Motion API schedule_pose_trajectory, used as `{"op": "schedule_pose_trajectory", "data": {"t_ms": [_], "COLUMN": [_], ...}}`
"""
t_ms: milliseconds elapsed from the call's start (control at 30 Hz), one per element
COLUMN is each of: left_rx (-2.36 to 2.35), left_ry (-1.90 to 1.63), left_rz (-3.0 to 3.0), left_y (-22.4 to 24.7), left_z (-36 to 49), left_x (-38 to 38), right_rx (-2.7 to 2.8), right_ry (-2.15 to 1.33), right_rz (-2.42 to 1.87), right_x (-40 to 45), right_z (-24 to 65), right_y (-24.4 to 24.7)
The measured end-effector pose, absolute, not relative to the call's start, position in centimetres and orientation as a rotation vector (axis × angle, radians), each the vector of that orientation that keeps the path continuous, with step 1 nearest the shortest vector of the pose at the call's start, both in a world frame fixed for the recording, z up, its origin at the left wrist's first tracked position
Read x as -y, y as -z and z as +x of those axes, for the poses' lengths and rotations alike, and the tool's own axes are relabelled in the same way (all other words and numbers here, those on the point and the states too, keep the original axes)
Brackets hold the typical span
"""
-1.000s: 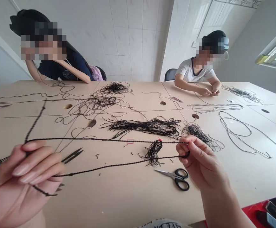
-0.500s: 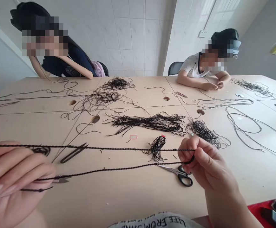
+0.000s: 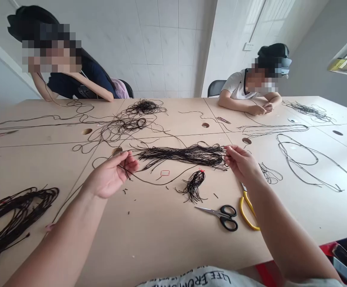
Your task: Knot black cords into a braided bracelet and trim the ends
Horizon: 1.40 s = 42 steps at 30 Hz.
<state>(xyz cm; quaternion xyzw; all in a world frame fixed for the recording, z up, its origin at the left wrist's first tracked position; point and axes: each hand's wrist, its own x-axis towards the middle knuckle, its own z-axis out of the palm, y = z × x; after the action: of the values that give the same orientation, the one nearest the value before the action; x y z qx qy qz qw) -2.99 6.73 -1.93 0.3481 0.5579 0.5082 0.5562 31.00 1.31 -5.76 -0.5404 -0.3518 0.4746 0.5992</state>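
Pinching the end of a long bundle of black cords [image 3: 179, 156] between its fingertips, the right hand [image 3: 241, 164] keeps a closed grip at the bundle's right end. The left hand [image 3: 110, 176] is open, palm up, with a thin black strand [image 3: 161, 183] running past its fingers. The bundle lies on the table [image 3: 149, 247], just above a small tuft of cord with a red tie [image 3: 193, 185]. Nearer lie steel scissors [image 3: 221, 217] and yellow-handled pliers [image 3: 247, 211]; a coil of black cord [image 3: 18, 215] sits at lower left. Across the table, 1 person [image 3: 80, 79] leans on folded arms and another [image 3: 239, 87] works with both hands.
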Motion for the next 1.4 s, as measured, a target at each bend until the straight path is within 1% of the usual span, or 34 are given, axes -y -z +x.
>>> {"op": "schedule_pose_trajectory", "data": {"t_ms": [67,200,367,533,700,833,1000,1200,1400], "left_rx": [-1.335,-1.442,-1.551,-1.368,-1.341,-1.363,-1.231,-1.073,-1.065], "left_ry": [-1.138,-1.139,-1.190,-1.127,-1.021,-0.849,-0.475,-0.063,0.152], "left_rz": [0.871,1.099,1.590,2.078,2.332,2.450,2.579,2.664,2.707], "left_y": [3.2,6.0,10.2,14.5,17.1,17.0,14.6,11.3,10.2], "left_z": [-2.5,-1.6,0.4,3.7,4.3,4.1,5.7,9.1,10.8], "left_x": [-8.8,-11.9,-12.6,-10.1,-8.6,-8.8,-11.2,-16.4,-18.3], "right_rx": [0.894,1.133,1.474,1.785,2.013,2.187,2.353,2.423,2.459], "right_ry": [-1.020,-0.890,-0.662,-0.478,-0.457,-0.582,-0.750,-0.689,-0.639], "right_rz": [-1.402,-1.804,-2.256,-2.400,-2.398,-2.274,-2.196,-2.273,-2.295], "right_x": [-3.1,-4.8,-6.2,-9.6,-12.0,-12.4,-11.8,-10.8,-10.3], "right_z": [32.0,33.0,32.8,30.8,29.8,31.1,32.5,31.4,30.4], "right_y": [6.4,7.5,7.6,7.5,8.1,7.9,7.2,7.3,8.2]}}
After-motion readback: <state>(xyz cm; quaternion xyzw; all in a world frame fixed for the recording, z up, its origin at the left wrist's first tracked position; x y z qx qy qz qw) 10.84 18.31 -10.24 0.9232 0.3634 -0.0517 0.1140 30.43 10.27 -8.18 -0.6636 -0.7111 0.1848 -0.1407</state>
